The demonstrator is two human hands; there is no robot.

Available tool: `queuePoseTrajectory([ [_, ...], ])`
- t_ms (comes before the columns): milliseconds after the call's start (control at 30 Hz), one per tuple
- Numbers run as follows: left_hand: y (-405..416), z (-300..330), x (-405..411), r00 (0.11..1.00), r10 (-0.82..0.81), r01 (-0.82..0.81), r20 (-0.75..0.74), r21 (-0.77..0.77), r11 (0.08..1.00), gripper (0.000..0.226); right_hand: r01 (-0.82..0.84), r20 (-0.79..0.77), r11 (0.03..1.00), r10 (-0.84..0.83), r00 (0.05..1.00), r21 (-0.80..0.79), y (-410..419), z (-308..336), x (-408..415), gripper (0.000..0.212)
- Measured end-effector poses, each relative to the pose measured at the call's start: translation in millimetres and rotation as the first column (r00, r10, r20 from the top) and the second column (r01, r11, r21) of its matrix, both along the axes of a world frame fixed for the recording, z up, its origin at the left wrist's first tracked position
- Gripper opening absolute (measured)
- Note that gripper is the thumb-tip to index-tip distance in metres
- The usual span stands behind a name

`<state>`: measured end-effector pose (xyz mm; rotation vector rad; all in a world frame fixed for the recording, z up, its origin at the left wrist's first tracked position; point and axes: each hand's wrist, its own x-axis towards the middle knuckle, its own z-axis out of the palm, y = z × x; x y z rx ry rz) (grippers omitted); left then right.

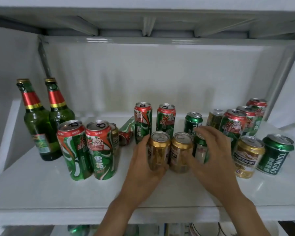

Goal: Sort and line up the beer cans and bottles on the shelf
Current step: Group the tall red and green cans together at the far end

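Your left hand [144, 160] wraps gold can [157, 150], fingers curled round it. Your right hand [209, 154] spread, cupping second gold can [180, 152] and green can [201, 150] behind. Both gold cans upright, touching, mid white shelf [41, 189]; two green bottles [41, 123] far left.

left grip [144, 160] curled closed, right grip [211, 150] spread open.

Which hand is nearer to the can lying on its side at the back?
Left. The left hand grips a gold can just right of the tipped can; the right hand is farther right, past a second gold can.
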<state>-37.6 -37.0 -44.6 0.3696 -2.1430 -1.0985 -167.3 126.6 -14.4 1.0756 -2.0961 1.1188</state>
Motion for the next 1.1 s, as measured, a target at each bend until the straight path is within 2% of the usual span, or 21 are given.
queuePoseTrajectory([
  [100, 0.4, -2.0, -7.7, 0.999, 0.034, -0.034, 0.012, 0.023, 0.999, 0.098, -0.042, 0.122, 0.989, 0.024, 0.992, 0.144, 15.5, -4.3, -25.9, 0.088],
  [200, 2.8, -1.7, -13.5, 0.998, 0.058, -0.058, 0.026, 0.012, 0.998, 0.098, -0.101, 0.101, 0.97, 0.08, 0.992, 0.222, 10.5, -9.3, -38.8, 0.094],
  [333, 5.3, -2.4, -22.1, 0.995, 0.093, -0.095, 0.037, 0.031, 0.995, 0.097, -0.077, 0.1, 0.983, 0.061, 0.993, 0.168, 2.2, -12.9, -40.9, 0.097],
  [533, 12.7, -2.0, -40.2, 0.995, 0.097, -0.097, 0.005, 0.044, 0.994, 0.092, -0.055, 0.087, 0.989, 0.043, 0.995, 0.138, 8.2, -11.7, -51.6, 0.086],
  [767, 14.2, -5.8, -67.1, 0.994, 0.099, -0.1, 0.036, 0.028, 0.995, 0.102, 0.028, 0.033, 0.99, -0.033, 0.999, 0.137, 9.3, -14.4, -64.0, 0.084],
  [933, 5.9, -1.9, -56.3, 0.998, -0.022, 0.02, 0.065, 0.041, 0.999, 0.102, 0.063, 0.01, 0.984, -0.065, 0.998, 0.166, 8.3, -17.2, -65.4, 0.085],
  [1000, -1.5, -0.2, -41.5, 0.995, -0.024, 0.024, 0.098, 0.003, 1.0, 0.097, 0.072, 0.014, 0.978, -0.076, 0.997, 0.195, 8.6, -14.6, -64.3, 0.09],
  [1100, -16.2, 2.5, -15.2, 0.985, 0.095, -0.067, 0.144, -0.187, 0.98, 0.091, 0.125, -0.039, 0.967, -0.119, 0.992, 0.221, 6.0, -3.0, -53.9, 0.095],
])
